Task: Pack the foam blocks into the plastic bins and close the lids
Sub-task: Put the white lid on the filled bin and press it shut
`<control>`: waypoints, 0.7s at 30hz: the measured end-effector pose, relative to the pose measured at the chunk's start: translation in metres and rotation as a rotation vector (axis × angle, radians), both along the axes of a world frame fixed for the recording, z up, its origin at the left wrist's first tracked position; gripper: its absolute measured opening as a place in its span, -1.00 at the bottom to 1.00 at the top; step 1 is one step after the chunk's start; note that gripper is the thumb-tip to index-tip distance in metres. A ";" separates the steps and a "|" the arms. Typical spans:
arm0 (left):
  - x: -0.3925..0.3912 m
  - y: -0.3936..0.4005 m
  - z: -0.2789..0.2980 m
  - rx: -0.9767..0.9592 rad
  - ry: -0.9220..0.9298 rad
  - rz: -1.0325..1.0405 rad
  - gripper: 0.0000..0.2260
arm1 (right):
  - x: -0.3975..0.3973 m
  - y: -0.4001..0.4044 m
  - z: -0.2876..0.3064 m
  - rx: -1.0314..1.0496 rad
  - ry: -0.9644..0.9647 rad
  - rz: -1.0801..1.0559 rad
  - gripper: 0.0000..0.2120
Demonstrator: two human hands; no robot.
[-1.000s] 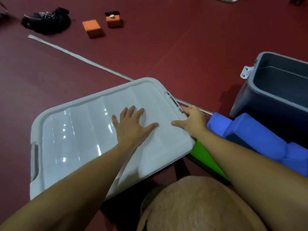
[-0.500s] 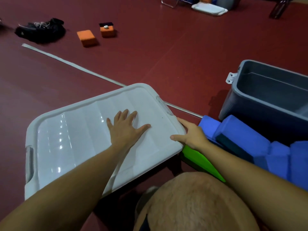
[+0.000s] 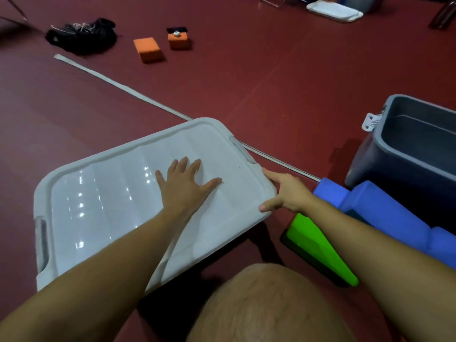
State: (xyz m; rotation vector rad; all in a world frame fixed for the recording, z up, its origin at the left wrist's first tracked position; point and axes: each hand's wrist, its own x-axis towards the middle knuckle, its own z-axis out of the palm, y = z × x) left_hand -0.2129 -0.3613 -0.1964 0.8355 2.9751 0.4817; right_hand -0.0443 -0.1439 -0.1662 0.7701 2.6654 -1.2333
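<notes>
Right now left hand [image 3: 183, 188] lies flat on the white lid [image 3: 111, 201], palm down, fingers straight and spread wide, thumb out to the right, holding nothing. Right hand [image 3: 288, 193] is at the lid's near right corner: index finger straight along the right edge, thumb touching the near edge, other fingers loosely curled behind; cannot tell if they touch the lid. Lid sits on its bin, which is almost fully hidden under it, on the red floor [image 3: 271, 82] in front of a bare knee [image 3: 266, 307]. Grey handle slots show at the lid's left and right ends. Blue blocks [image 3: 385, 213] lie on the floor to the right, just beside the right forearm, touching a grey bin [image 3: 394, 159] that stands open with no lid on, a white latch at its rim. Green block [image 3: 315, 245], wedge-shaped, lies between the lidded bin and the blue blocks, partly under the right forearm. Far back, two orange blocks [image 3: 148, 49] sit on the floor near a black shoe [image 3: 81, 35]; one has a small white thing on top. Pale strip [image 3: 123, 87] runs diagonally across the floor behind the lid. Another white lid [image 3: 335, 11] lies far off, top right.
</notes>
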 end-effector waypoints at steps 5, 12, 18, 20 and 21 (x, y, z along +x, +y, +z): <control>-0.046 -0.044 0.001 -0.003 0.016 0.079 -0.18 | -0.065 -0.033 0.001 0.015 0.023 0.057 0.08; -0.099 -0.105 -0.001 -0.006 0.030 0.223 -0.16 | -0.132 -0.090 -0.007 -0.039 0.133 0.040 -0.10; -0.100 -0.105 0.001 0.019 0.060 0.227 -0.22 | -0.138 -0.090 -0.016 -0.122 0.166 0.015 -0.13; -0.100 -0.107 -0.002 0.000 0.066 0.230 -0.21 | -0.134 -0.090 -0.018 -0.097 0.178 0.025 -0.16; -0.101 -0.108 -0.003 -0.017 0.068 0.229 -0.21 | -0.132 -0.090 -0.017 -0.070 0.178 0.028 -0.18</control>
